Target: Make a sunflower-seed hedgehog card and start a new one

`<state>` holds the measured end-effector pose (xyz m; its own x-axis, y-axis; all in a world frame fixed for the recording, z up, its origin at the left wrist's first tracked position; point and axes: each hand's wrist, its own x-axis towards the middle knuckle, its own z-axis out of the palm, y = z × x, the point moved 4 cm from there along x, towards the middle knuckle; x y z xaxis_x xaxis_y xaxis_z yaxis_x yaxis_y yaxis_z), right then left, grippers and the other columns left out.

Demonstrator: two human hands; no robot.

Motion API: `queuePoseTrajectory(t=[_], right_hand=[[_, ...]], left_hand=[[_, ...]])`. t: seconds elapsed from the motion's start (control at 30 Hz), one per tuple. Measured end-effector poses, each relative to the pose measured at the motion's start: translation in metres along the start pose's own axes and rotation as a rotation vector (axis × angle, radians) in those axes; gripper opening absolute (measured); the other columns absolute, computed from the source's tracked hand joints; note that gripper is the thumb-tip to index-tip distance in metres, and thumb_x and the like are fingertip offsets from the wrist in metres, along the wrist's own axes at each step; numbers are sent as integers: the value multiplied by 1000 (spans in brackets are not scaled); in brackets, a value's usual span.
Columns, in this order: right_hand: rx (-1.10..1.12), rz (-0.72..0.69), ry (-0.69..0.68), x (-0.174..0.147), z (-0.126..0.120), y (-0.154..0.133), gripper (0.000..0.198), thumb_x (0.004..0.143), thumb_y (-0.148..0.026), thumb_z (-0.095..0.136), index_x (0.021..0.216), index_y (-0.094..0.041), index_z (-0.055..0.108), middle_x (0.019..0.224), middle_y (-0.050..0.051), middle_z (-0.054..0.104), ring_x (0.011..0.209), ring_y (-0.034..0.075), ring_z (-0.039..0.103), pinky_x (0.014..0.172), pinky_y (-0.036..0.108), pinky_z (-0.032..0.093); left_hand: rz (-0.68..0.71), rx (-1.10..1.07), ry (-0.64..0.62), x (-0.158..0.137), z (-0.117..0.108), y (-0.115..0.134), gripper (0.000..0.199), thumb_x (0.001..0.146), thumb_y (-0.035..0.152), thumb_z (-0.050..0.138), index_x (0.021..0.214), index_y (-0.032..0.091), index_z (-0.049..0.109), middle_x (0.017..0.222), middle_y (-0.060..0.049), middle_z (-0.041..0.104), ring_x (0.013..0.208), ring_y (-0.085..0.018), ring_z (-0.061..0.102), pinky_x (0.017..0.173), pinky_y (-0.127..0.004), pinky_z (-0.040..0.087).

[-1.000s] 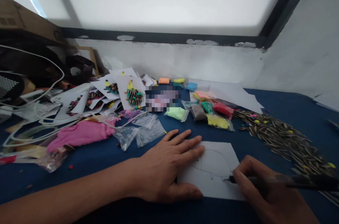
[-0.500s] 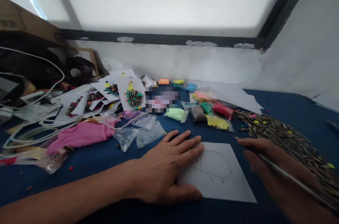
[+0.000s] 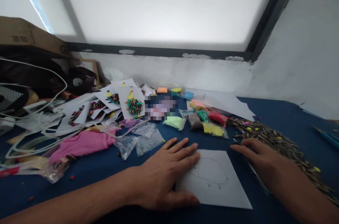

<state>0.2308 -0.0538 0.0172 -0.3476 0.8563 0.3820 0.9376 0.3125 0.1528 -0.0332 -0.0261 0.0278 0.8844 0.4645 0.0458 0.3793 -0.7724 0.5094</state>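
My left hand (image 3: 168, 174) lies flat with spread fingers across the left side of a white paper sheet (image 3: 230, 195). A thin-lined drawing of a rounded animal with short legs (image 3: 212, 171) shows on the sheet, partly hidden by my fingers. To the right of the paper, my right hand (image 3: 267, 164) is low over the blue table, palm down, its fingers on a slim pen (image 3: 259, 179). The hand hides much of the pen. Just beyond that hand spreads a heap of striped sunflower seeds (image 3: 275, 139).
Bags of coloured clay, among them yellow (image 3: 213, 129), red (image 3: 217, 117) and light green (image 3: 174, 122), lie ahead. Cards with seed-covered animals (image 3: 134, 104) pile up at left. Nearer are pink clay (image 3: 84, 144), clear bags (image 3: 150, 139) and white cables (image 3: 42, 135).
My right hand has turned palm down and lowered toward the table, with the pen now mostly beneath it. My left hand stays on the paper. The view has tilted slightly.
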Motion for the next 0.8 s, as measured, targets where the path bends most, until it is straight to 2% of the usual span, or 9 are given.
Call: queuePoseTrajectory(t=[0.2,0.3,0.4,0.5,0.6,0.73,0.8], right_hand=[[-24,-129,71,-7,18,10,56,77,0,36,110,-24,73,110,15,69,96,26,70,73,37,58],[-6,-128,90,-9,24,13,56,77,1,36,110,-25,73,112,14,68,98,25,69,76,39,57],[37,-83,122,-7,20,9,51,80,0,37,101,-25,75,110,11,69,95,22,70,74,35,58],[69,-65,164,-2,4,-4,42,82,-5,38,90,-23,75,104,11,69,90,20,71,71,32,59],[103,-39,163,4,-13,-15,34,81,-11,41,83,-23,73,97,8,71,82,20,72,67,32,60],[121,2,188,6,-22,-20,28,91,-27,44,79,-23,70,89,8,70,74,20,72,62,33,60],[119,-1,198,5,-19,-19,28,91,-27,44,80,-22,70,88,8,70,69,19,72,57,30,60]], left_hand=[[5,-2,-24,-1,2,1,79,88,60,54,153,23,26,159,-9,17,147,-32,12,119,-56,6],[16,5,-30,-1,0,3,78,89,57,54,153,23,25,159,-9,18,147,-33,12,119,-57,7],[13,7,-49,-1,-1,6,78,89,59,53,153,23,25,159,-9,17,147,-34,10,118,-58,7],[-15,2,-101,2,-2,7,75,92,63,44,153,24,25,159,-7,13,147,-34,5,118,-59,5],[-51,7,-122,4,-1,8,65,98,59,35,152,25,27,159,-6,14,148,-32,4,118,-58,5],[-31,44,-100,5,3,8,59,99,51,37,152,25,29,159,-6,16,147,-33,6,118,-58,8],[-25,57,-84,5,4,8,59,99,50,39,151,25,29,159,-6,17,147,-34,6,118,-58,10]])
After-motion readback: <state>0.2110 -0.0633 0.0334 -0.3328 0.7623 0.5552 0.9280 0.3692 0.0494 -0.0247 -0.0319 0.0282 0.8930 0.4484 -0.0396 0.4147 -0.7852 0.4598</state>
